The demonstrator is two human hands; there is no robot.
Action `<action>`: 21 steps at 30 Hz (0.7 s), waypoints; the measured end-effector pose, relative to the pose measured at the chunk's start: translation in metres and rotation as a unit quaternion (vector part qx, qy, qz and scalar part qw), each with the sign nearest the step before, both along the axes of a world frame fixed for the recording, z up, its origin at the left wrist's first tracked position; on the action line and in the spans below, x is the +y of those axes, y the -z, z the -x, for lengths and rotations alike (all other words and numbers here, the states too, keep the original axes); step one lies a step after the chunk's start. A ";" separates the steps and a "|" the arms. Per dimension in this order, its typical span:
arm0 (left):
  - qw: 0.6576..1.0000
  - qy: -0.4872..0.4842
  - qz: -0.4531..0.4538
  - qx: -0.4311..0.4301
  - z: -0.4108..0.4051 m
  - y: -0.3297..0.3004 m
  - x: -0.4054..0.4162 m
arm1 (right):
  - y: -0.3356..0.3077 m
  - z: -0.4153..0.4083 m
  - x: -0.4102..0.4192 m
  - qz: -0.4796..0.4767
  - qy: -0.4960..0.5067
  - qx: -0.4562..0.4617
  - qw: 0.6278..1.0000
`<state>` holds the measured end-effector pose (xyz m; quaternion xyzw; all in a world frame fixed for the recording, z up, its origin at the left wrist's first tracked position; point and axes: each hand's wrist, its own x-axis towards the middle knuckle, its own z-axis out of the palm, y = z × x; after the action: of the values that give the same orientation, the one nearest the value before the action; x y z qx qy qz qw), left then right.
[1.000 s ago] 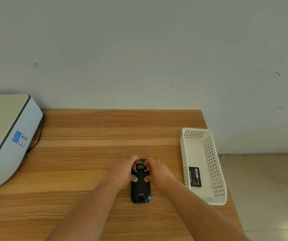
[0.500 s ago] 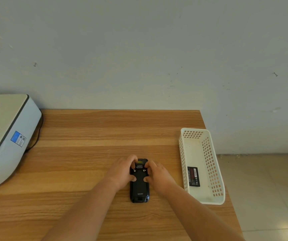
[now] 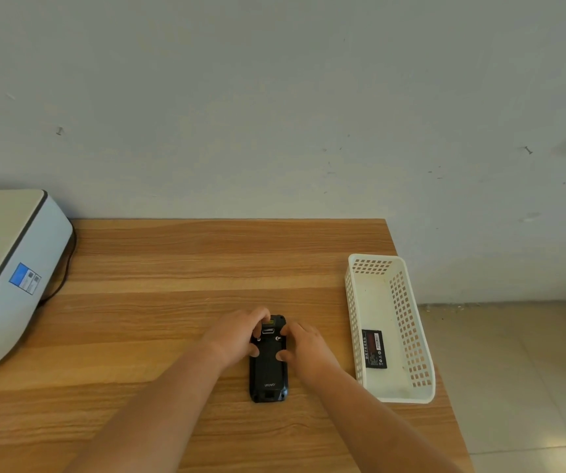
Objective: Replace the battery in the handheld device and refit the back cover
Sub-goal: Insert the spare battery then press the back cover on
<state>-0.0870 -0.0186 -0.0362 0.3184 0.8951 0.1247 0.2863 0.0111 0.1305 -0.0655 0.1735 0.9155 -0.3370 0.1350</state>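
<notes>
A black handheld device (image 3: 268, 370) lies face down on the wooden table (image 3: 172, 268), its back cover on and two small latches showing near its far end. My left hand (image 3: 237, 336) grips the device's upper left side, thumb on the cover and fingers curled over the top. My right hand (image 3: 303, 346) holds the upper right side, thumb and forefinger pressed on the cover by the right latch. A black battery (image 3: 372, 348) with a red label lies flat in the white basket (image 3: 353, 322) to the right.
A white and grey machine (image 3: 8, 268) with a blue sticker and a black cable fills the table's left end. The basket stands at the table's right edge, with tiled floor (image 3: 513, 387) beyond. A grey wall rises behind the table.
Both hands stay on the device's far end; the fingers have shifted only slightly around the latches. The device has not moved on the table.
</notes>
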 end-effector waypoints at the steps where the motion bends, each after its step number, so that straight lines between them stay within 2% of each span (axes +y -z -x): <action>1: 1.000 -0.001 0.003 -0.004 0.001 0.000 0.002 | 0.000 0.000 0.000 0.000 0.000 -0.002 1.000; 13: 0.993 -0.097 -0.037 -0.061 -0.005 0.008 -0.008 | 0.002 -0.003 -0.003 0.022 0.044 -0.006 0.999; 21: 0.990 -0.126 -0.063 -0.032 -0.018 0.012 -0.011 | 0.000 -0.005 -0.004 0.027 0.042 -0.013 0.999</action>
<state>-0.0691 -0.0291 -0.0478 0.2164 0.9089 0.2261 0.2757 0.0161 0.1266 -0.0653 0.2124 0.8961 -0.3647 0.1374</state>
